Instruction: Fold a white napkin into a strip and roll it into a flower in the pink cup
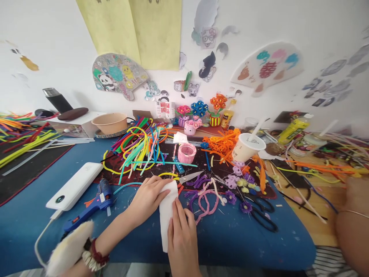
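A folded white tissue (163, 236) stands out between my hands above the blue table cover, near its front edge. My left hand (150, 198) pinches its upper left part, with thumb and fingers closed on it. Along the right edge, my right hand (183, 231) grips the same tissue, its fingers lying over the side. Just beyond my hands lie metal blades (190, 177) and purple pipe cleaner pieces (200, 181). Loops of pink pipe cleaner (211, 200) rest to the right of my right hand. A pink coiled pot (186, 152) sits farther back.
A blue glue gun (95, 206) and white power bank (74, 186) lie left. Black-handled scissors (263, 219) are at right. Pipe cleaners (147, 144), a paper cup (248, 146) and pipe-cleaner flowers (198, 108) stand behind. Another person's arm (353, 223) is at far right.
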